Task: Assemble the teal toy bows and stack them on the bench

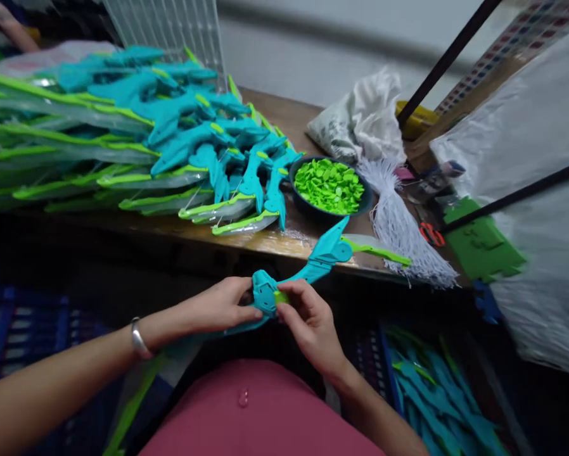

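In front of my body is a turquoise toy bow [329, 250] with lime-green limbs, one reaching up to the right over the table edge. My left hand [218, 307] is closed around the bow's middle, with a silver bangle on that wrist. My right hand [313, 323] pinches a small lime-green plastic piece [280, 296] against the side of the bow's grip. Whether the piece is seated in the bow I cannot tell. Beyond my hands, a dark bowl [308, 204] full of similar green pieces [329, 183] stands on the wooden table [294, 244].
A large pile of toy bows [184, 139] covers the table's left side. White strings [393, 215], red-handled scissors [431, 234], a white sack [365, 117] and green foam [484, 240] lie right. Below right, a blue crate [389, 373] holds turquoise parts. Another person's arm [16, 28] shows far left.
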A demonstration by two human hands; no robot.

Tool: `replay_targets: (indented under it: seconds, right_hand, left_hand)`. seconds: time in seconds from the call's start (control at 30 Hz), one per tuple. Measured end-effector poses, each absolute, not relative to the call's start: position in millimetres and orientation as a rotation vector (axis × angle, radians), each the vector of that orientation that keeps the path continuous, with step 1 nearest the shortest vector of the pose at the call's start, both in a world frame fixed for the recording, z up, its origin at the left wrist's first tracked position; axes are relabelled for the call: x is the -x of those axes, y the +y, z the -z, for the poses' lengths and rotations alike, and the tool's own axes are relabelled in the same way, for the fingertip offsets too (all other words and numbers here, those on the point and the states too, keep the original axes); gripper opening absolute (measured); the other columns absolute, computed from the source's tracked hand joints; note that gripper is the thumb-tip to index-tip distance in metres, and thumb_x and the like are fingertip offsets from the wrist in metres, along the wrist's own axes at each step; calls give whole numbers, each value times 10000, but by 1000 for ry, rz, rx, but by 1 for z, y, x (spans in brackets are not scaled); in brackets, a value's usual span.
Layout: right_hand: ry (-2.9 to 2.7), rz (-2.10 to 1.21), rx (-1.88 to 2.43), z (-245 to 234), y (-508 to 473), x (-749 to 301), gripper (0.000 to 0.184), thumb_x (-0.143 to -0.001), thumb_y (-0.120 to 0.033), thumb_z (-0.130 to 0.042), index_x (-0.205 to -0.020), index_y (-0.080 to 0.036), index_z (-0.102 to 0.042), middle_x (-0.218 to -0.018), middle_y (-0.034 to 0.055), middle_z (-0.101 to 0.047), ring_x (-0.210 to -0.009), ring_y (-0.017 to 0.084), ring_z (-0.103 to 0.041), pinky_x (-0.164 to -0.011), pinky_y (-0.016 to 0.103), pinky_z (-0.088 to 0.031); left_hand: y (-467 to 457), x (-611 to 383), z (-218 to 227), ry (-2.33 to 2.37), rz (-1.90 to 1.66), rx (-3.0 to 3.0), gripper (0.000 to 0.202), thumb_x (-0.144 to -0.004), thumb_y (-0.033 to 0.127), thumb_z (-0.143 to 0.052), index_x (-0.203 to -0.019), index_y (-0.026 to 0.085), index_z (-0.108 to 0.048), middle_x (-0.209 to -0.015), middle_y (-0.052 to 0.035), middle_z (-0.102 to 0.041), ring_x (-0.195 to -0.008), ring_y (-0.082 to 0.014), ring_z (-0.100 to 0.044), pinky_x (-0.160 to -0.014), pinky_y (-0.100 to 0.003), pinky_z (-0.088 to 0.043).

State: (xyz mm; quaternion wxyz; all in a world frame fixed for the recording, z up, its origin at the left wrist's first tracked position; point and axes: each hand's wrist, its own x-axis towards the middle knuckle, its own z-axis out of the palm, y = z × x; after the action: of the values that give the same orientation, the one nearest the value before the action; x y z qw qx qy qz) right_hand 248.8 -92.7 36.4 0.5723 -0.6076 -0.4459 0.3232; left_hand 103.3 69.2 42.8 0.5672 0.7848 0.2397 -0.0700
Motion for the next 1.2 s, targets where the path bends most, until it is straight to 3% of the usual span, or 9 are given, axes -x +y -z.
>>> replay_targets:
  seconds: [0.17, 0.27, 0.47, 0.7, 0.9, 1.2]
  right_hand:
    - [-1140, -858, 1558, -14, -97, -245, 87, -937, -288, -655, -991, -219, -658, -939, 25, -699, -867, 170, -652, -808, 289, -517]
    - [-1252, -916, 1603, -6, -86, -249, 114, -910, -277, -685, -1013, -229, -700, -928, 21, -713, -849, 170, -652, -790, 293, -515]
    - [-1337, -997, 1539, 16, -62, -247, 31, -875, -251, -731, -874, -223, -745, -874, 21, -680, -817, 164, -637, -740, 292, -510]
    - [-1433, -938, 1571, 26, -56, -243, 38, -896, -256, -721, -873, -244, -750, -841, 16, -677, -850, 188, -615, -792, 337, -488]
    - [-1472, -827, 1604, 29, -58, -238, 40, -912, -218, -694, -926, -242, -724, -943, 29, -613, -914, 188, -591, -819, 342, -466]
    - [-1518, -749, 1574, 34, -59, -233, 50, -944, -193, -653, -957, -229, -685, -973, 31, -579, -930, 181, -574, -817, 333, -462]
  left_hand:
    - [71, -91, -10, 538, 423, -1930, 185, -774, 369, -630, -787, 184, -640, -680, 3, -592, -575, -150, -484, -511, -256, -311]
    - [78, -87, 0, 570, 484, -1941, 171, -708, 353, -691, -698, 191, -638, -624, 4, -586, -534, -150, -477, -497, -265, -295]
    - [86, -85, 13, 610, 538, -2043, 280, -651, 399, -770, -582, 205, -579, -553, 0, -546, -495, -161, -469, -505, -292, -301]
    - [92, -87, 5, 535, 635, -2145, 307, -697, 470, -723, -764, 175, -674, -745, -88, -690, -603, -219, -592, -504, -290, -343]
    - [92, -88, -5, 507, 696, -2202, 388, -745, 480, -683, -896, 125, -724, -886, -161, -749, -726, -279, -683, -516, -299, -383]
    - [91, -89, -3, 516, 664, -2269, 491, -784, 567, -678, -964, 115, -748, -948, -187, -763, -851, -322, -726, -599, -313, -455]
